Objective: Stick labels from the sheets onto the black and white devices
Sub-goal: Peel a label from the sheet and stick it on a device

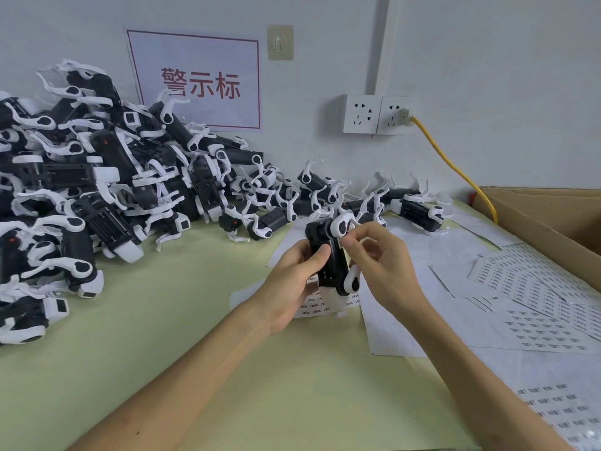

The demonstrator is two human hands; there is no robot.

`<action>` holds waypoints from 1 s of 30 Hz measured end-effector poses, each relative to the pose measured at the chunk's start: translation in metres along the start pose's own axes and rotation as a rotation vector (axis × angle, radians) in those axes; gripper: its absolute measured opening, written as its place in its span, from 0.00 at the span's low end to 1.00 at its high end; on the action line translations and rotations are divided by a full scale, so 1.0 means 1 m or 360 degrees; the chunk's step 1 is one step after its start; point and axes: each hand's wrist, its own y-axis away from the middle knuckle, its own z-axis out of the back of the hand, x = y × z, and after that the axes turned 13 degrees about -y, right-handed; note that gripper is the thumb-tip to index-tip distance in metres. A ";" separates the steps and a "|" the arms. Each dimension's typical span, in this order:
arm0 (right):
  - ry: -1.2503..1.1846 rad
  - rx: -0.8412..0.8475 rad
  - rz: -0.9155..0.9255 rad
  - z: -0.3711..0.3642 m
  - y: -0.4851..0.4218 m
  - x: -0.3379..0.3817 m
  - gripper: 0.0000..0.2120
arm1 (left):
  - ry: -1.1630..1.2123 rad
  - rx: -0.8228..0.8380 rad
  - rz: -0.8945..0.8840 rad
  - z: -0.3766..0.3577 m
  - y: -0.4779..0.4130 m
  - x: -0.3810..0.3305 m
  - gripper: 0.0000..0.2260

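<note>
My left hand [294, 281] grips one black and white device [335, 265] upright above the table, thumb across its black body. My right hand [379, 258] is at the device's upper right side, thumb and forefinger pinched on a small label [341, 244] against the black casing. Label sheets [536, 323] with rows of small printed stickers lie on the right side of the table, and one sheet [312, 305] lies partly under the held device.
A large heap of black and white devices [97, 190] fills the table's left and back. A smaller group [419, 206] lies behind my hands. An open cardboard box [546, 219] stands at right. A yellow cable [455, 164] runs from a wall socket [395, 115].
</note>
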 end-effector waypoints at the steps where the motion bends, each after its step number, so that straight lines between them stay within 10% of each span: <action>1: -0.0004 0.0002 -0.0001 0.000 0.000 0.000 0.08 | 0.0003 -0.0004 0.0001 0.000 0.000 0.000 0.16; 30: 0.0017 -0.0025 0.0010 0.000 0.002 0.002 0.09 | -0.0039 -0.0024 -0.0015 -0.001 0.001 0.001 0.16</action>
